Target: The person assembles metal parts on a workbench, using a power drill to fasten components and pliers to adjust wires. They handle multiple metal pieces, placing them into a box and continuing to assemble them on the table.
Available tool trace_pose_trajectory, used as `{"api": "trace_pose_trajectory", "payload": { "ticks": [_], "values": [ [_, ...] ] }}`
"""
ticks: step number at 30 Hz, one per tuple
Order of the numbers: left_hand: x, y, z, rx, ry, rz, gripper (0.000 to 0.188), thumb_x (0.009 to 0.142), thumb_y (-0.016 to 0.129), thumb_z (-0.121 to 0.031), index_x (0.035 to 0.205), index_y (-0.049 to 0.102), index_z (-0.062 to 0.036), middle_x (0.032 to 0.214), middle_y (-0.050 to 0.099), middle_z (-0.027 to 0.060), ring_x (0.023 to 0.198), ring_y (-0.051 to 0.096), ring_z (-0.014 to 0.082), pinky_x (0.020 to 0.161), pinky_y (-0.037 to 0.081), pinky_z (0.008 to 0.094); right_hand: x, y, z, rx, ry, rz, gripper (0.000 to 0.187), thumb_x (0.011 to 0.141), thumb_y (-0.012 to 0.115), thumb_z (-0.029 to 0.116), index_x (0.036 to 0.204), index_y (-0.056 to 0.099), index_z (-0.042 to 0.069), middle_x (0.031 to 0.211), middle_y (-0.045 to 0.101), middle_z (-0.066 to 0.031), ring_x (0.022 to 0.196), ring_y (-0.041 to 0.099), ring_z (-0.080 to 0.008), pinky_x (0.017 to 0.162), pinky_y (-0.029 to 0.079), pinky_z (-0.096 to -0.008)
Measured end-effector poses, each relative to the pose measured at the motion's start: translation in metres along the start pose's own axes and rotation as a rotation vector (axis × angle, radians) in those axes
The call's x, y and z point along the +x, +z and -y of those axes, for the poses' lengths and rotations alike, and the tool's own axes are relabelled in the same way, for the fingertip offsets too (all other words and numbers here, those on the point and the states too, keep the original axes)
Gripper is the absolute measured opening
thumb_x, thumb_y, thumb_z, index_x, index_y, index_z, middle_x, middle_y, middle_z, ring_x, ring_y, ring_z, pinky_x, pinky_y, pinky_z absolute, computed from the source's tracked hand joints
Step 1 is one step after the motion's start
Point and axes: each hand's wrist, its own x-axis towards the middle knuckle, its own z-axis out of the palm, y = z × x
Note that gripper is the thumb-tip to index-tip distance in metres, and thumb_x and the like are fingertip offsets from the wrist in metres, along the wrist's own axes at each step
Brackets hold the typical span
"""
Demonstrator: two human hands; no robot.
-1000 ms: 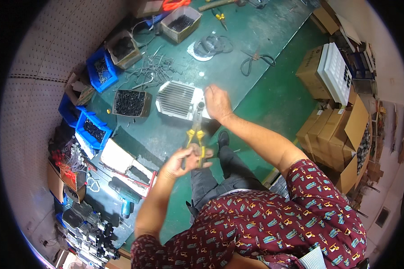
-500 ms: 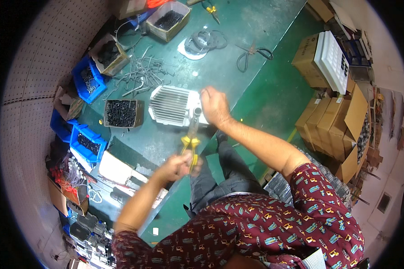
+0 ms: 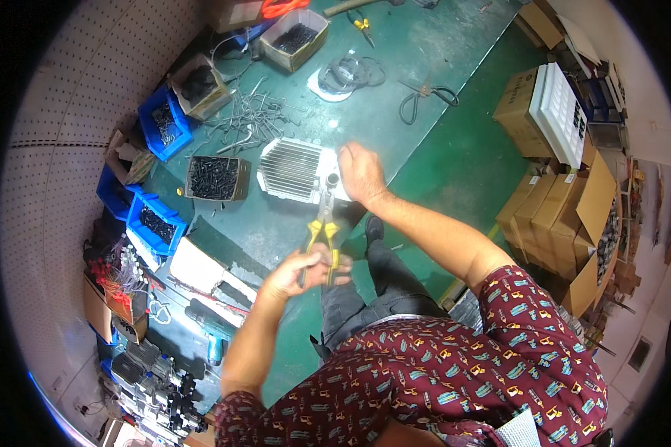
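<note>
A silver finned metal housing (image 3: 292, 170) lies on the green workbench near its front edge. My right hand (image 3: 361, 175) grips the housing's right end, fingers curled over it. In my left hand (image 3: 297, 274) is a pair of pliers (image 3: 323, 226) with yellow-and-black handles. The handles are spread, with my palm and fingers around them, slightly blurred. The plier jaws point away from me and meet the housing's near right end, beside a short round tube (image 3: 332, 179). Whether the jaws pinch anything there is too small to tell.
Left of the housing stands a box of black screws (image 3: 215, 179), with bent metal rods (image 3: 250, 119) behind it. Blue bins (image 3: 156, 223) line the wall side. Farther back lie dark rings (image 3: 348, 73), black-handled scissors (image 3: 427, 97) and another pair of pliers (image 3: 362, 27). Cartons (image 3: 552, 216) stand at right.
The plier handles have spread wider and my left fingers have loosened outward. The jaws remain by the housing's end. My right hand keeps its hold; the whole view has shifted slightly.
</note>
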Motion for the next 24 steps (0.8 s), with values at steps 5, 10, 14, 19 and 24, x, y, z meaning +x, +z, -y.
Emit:
{"api": "trace_pose_trajectory", "payload": {
  "ticks": [5, 10, 14, 19, 24],
  "values": [
    [-0.023, -0.007, -0.074, 0.125, -0.303, -0.127, 0.027, 0.095, 0.071, -0.031, 0.098, 0.059, -0.0073, 0.107, 0.064, 0.0204, 0.109, 0.065, 0.0407, 0.103, 0.047, 0.0676, -0.002, 0.001, 0.000, -0.013, 0.009, 0.002, 0.033, 0.100, 0.051, 0.029, 0.091, 0.065, 0.000, 0.087, 0.068, -0.0286, 0.088, 0.065, -0.0509, 0.078, 0.051, -0.0575],
    [-0.018, -0.019, -0.096, 0.296, -0.402, -0.151, 0.025, 0.098, 0.068, -0.034, 0.097, 0.057, -0.0112, 0.098, 0.064, 0.0168, 0.098, 0.066, 0.0317, 0.075, 0.059, 0.0473, -0.004, 0.001, -0.002, 0.024, -0.002, -0.006, 0.031, 0.100, 0.052, 0.027, 0.092, 0.066, 0.001, 0.087, 0.068, -0.0273, 0.086, 0.065, -0.0505, 0.077, 0.051, -0.0566],
    [0.004, -0.010, 0.006, 0.135, -0.089, -0.220, 0.042, 0.102, 0.060, -0.029, 0.138, 0.049, -0.0109, 0.116, 0.067, 0.0146, 0.097, 0.069, 0.0298, 0.083, 0.058, 0.0493, -0.004, 0.004, -0.010, 0.040, 0.008, -0.045, 0.032, 0.100, 0.052, 0.027, 0.090, 0.066, 0.000, 0.085, 0.068, -0.0277, 0.085, 0.065, -0.0505, 0.076, 0.051, -0.0565],
    [0.079, 0.033, 0.095, -0.191, 0.403, -0.045, 0.024, 0.106, 0.056, -0.033, 0.103, 0.058, -0.0093, 0.130, 0.060, 0.0205, 0.116, 0.062, 0.0320, 0.101, 0.050, 0.0555, -0.003, 0.001, -0.003, -0.002, -0.013, -0.027, 0.032, 0.100, 0.052, 0.027, 0.090, 0.066, 0.000, 0.083, 0.067, -0.0284, 0.084, 0.066, -0.0500, 0.076, 0.052, -0.0562],
    [0.030, 0.034, 0.053, 0.066, 0.230, -0.037, 0.029, 0.104, 0.059, -0.029, 0.111, 0.062, -0.0012, 0.147, 0.050, 0.0296, 0.136, 0.053, 0.0357, 0.114, 0.042, 0.0596, -0.002, 0.002, -0.005, 0.021, -0.025, -0.011, 0.034, 0.101, 0.051, 0.028, 0.091, 0.066, 0.000, 0.087, 0.068, -0.0279, 0.086, 0.066, -0.0499, 0.077, 0.052, -0.0566]
  ]
}}
